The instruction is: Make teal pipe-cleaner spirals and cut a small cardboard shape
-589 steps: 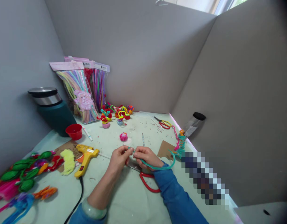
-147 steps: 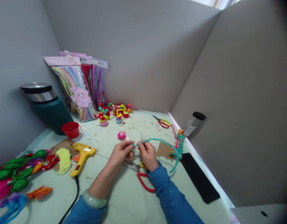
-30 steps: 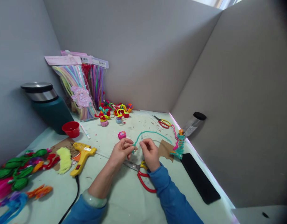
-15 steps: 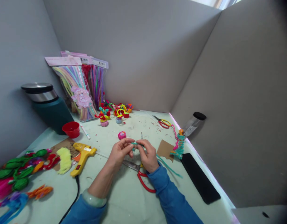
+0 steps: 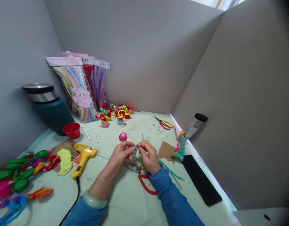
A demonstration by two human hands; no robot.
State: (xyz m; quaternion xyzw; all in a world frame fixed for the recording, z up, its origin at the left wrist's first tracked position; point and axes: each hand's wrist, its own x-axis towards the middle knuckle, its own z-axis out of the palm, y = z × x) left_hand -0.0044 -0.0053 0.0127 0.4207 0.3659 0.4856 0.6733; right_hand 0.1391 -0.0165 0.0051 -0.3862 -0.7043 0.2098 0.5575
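My left hand (image 5: pixel 120 153) and my right hand (image 5: pixel 148 156) meet over the middle of the pale green table (image 5: pixel 125 201). Both pinch a teal pipe cleaner (image 5: pixel 170 170) near one end, where it is bunched into a small coil between the fingertips. Its free length trails down and to the right past my right wrist onto the table. Red-handled scissors (image 5: pixel 144 180) lie under my hands.
A yellow glue gun (image 5: pixel 84 156) with a black cord lies left. Further left sit pipe-cleaner flowers (image 5: pixel 19 175), a red cup (image 5: pixel 72 130) and a dark flask (image 5: pixel 50 108). Pipe cleaner packs (image 5: pixel 80 88) and small figures (image 5: pixel 116 114) stand at the back. A black phone (image 5: pixel 200 183) lies right.
The pipe cleaner's free length, arched above my hands a second ago, has swung down to the right onto the table. My hands have stayed close together, turning the coil.
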